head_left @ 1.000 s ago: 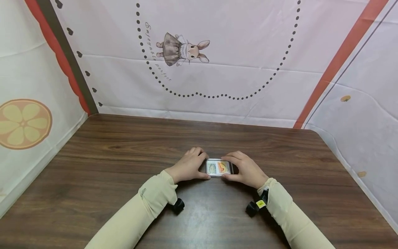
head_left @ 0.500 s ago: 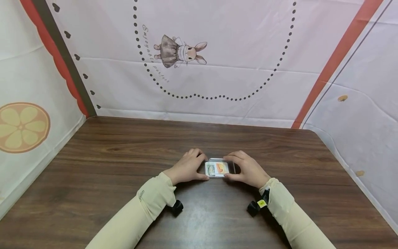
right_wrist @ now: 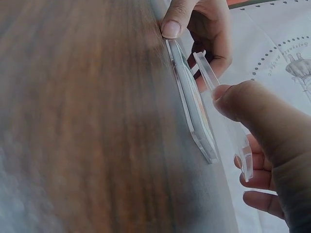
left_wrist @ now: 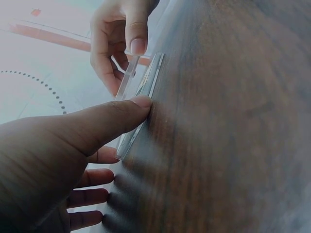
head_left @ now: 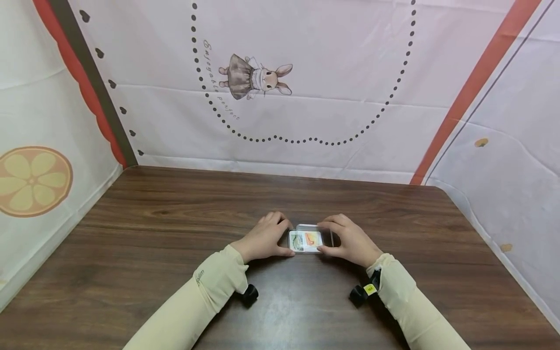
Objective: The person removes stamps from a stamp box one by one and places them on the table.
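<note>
A small clear plastic case lies on the brown wooden table, its base (right_wrist: 188, 104) holding a flat white rounded item (head_left: 306, 241) printed in green and orange, perhaps cards. My left hand (head_left: 264, 236) grips the left end of the base, thumb at the near side and fingers at the far side. The clear lid (right_wrist: 206, 73) is off the base, raised a little above it and shifted to the right. Between thumb and fingers, my right hand (head_left: 348, 241) pinches this lid by its edges. In the left wrist view, a narrow gap shows between lid and base.
The dark wood-grain table (head_left: 188, 194) stretches around both hands. A white printed cloth (head_left: 332, 58) with a rabbit figure hangs behind it, and similar cloth runs along both sides. Each wrist carries a black camera (head_left: 250, 295) just above the tabletop.
My right hand has lifted the lid off the base and carried it slightly right. The left hand keeps its grip on the base. The whole view has shifted slightly.
</note>
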Demonstrator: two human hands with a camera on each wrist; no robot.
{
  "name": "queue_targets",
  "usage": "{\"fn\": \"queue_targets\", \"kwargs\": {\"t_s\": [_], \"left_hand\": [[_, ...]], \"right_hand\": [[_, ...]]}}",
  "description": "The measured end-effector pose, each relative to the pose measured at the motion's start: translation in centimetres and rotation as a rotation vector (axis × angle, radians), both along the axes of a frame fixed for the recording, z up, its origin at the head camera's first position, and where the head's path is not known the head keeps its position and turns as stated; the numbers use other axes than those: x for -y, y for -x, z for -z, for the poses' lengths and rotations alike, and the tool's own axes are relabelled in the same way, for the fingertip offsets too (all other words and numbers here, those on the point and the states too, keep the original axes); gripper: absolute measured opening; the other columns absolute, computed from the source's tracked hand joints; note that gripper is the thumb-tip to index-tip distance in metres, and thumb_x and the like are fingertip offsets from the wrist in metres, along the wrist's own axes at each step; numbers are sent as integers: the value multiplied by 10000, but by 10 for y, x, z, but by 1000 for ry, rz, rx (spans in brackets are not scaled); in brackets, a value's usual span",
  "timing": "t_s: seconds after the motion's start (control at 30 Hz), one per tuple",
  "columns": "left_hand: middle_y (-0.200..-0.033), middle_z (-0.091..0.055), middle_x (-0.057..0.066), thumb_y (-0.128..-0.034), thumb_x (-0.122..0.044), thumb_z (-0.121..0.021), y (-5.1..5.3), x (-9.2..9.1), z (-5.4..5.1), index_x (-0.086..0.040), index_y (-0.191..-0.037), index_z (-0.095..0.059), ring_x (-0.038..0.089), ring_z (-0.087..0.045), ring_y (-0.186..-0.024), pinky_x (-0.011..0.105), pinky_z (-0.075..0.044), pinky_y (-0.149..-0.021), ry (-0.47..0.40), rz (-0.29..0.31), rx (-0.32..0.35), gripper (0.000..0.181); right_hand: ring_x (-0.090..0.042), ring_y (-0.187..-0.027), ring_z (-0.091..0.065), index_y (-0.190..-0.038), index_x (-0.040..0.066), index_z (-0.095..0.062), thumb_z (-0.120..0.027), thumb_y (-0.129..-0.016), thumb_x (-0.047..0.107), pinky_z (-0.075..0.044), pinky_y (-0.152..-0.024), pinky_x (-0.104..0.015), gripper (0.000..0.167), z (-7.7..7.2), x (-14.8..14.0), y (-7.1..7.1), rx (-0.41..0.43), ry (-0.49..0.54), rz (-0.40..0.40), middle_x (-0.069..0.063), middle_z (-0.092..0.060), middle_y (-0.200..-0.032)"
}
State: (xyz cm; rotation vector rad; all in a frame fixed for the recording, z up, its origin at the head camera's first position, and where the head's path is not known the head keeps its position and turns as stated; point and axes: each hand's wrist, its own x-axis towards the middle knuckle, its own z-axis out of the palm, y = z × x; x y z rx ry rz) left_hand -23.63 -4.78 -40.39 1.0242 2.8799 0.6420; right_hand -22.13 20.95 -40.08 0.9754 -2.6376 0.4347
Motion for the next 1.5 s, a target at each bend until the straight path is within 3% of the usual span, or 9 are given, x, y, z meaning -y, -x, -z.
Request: {"fn": "queue_targets", "kwargs": {"t_s": [0.73,1.5], "left_hand": [[-1198,-514,79,-776,-449,-778,0,0,2,-110,-1187,-598,252,-471,-1137,444,-386,-995,-2,6,0,563],[-1194,-518,84,-775,-421,-786,-3,2,-1,-101,-1174,-605,258,-472,-1135,446,-385,-993,-18,2,10,542]], "right_hand": [[-169,-1021,-580,-1143,113,-677,-817,-736,320,-522,-843,-374,478,7,-9,2,-33,33,-14,-34,-622,-1102],[-164,-1057,-579,-1150,111,-678,-815,-743,371,-517,-875,-393,503,8,-25,1,1,58,20,-21,-626,-1121]]}}
